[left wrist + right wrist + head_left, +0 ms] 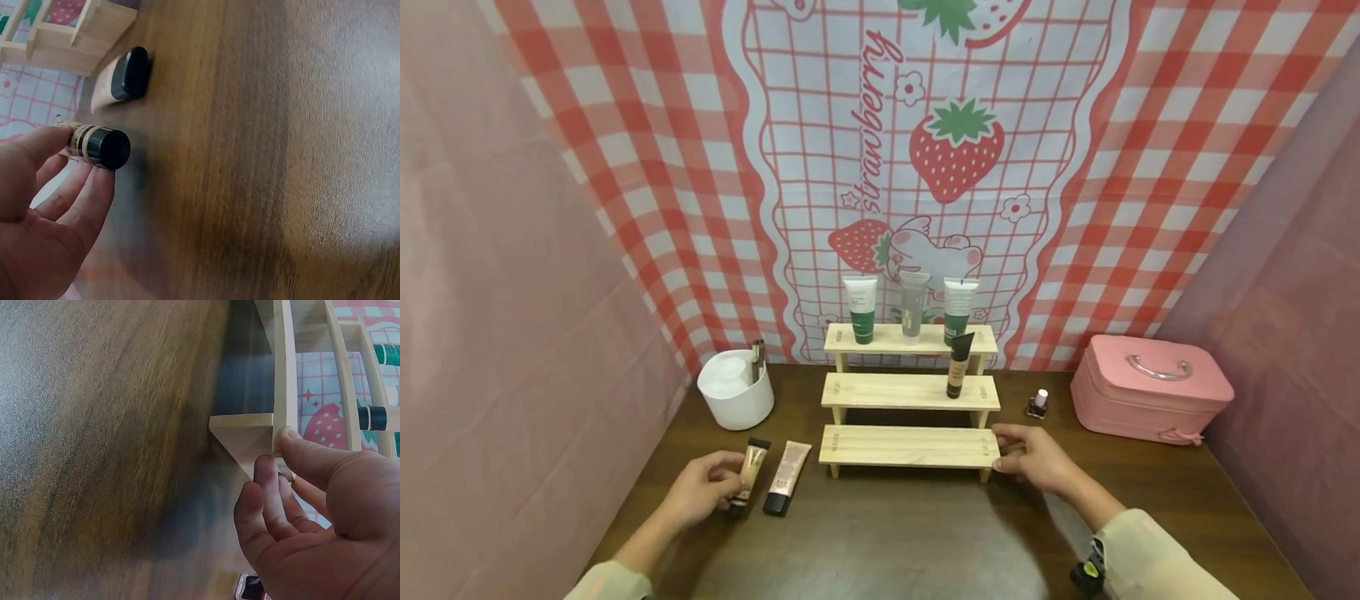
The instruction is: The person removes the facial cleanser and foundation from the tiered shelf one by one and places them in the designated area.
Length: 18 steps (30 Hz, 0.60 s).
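Between thumb and fingers, my left hand [703,489] pinches a gold cosmetic tube [753,465] with black ends; its black cap [115,150] faces the camera in the left wrist view. Just right of it, a pale pink tube [792,467] with a black cap lies on the table. My right hand [1036,458] holds the right end of the lowest step of a three-step wooden stand [910,446], thumb on the board's edge in the right wrist view. On the middle step stands a beige tube [957,371] with black ends. Three tubes, including a grey one [913,308], stand on the top step.
A white round holder [737,404] with dark sticks in it stands at the back left of the brown table [880,533]. Right of the stand are a small dark nail polish bottle [1037,406] and a pink case [1150,392]. A strawberry-patterned cloth [820,150] hangs behind.
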Tool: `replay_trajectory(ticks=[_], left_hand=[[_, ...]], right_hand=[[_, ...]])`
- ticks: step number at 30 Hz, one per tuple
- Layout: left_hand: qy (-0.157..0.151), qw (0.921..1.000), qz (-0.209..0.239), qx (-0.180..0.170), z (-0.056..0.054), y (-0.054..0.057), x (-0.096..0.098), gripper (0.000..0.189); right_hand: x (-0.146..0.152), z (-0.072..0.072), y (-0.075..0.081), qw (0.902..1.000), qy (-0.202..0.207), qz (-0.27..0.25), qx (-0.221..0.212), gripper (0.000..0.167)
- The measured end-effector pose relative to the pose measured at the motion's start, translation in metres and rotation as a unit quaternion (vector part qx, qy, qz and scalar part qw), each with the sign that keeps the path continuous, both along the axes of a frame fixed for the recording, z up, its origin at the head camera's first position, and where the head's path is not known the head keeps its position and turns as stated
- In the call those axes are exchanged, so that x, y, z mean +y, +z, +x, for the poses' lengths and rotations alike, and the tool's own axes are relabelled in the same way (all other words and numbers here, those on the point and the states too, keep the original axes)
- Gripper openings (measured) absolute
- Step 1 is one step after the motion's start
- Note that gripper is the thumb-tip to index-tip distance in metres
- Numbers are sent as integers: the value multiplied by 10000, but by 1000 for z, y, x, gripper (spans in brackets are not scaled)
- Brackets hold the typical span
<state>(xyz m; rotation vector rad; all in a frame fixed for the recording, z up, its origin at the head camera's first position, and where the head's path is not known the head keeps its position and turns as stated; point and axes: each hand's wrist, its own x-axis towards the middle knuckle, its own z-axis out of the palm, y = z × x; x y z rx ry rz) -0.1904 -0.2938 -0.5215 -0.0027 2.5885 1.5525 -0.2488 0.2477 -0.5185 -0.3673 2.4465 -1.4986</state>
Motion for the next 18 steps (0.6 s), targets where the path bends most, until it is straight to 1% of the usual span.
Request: replay_trajectory(ticks=[5,13,18], left_hand=[[45,9998,-100,-145,-4,-6,1,39],[306,9978,-570,-113,-10,-8,6,31],[281,9964,-796,-70,-12,-8,8,29]], right_hand=[[0,1,1,9999,74,-62,48,64],[-2,3,-1,9999,62,-143,6,65],[-1,2,0,9999,35,-136,11,64]])
